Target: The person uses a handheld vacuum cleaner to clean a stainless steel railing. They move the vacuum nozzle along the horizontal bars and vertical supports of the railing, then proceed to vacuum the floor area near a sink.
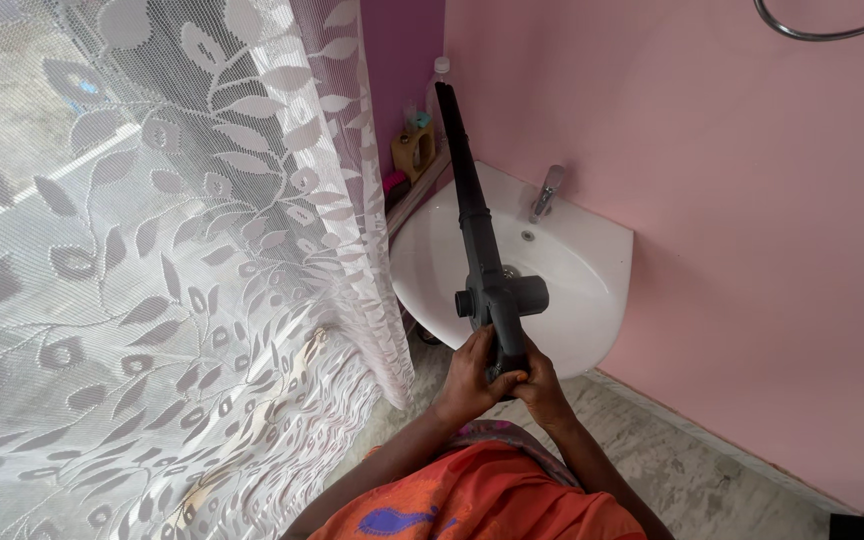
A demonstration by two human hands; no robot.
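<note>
A long dark grey blower-like tool with a tapering nozzle points away from me, over a white wall basin. Its nozzle tip reaches toward the far corner by the curtain. My left hand and my right hand both wrap the tool's handle at its near end, fingers meeting around it. A short round stub sticks out on each side of the tool's body just above my hands.
A white lace curtain hangs along the left. The pink wall is on the right. A chrome tap sits on the basin's rim. A clear bottle and small items stand in the far corner. Mottled stone floor lies below.
</note>
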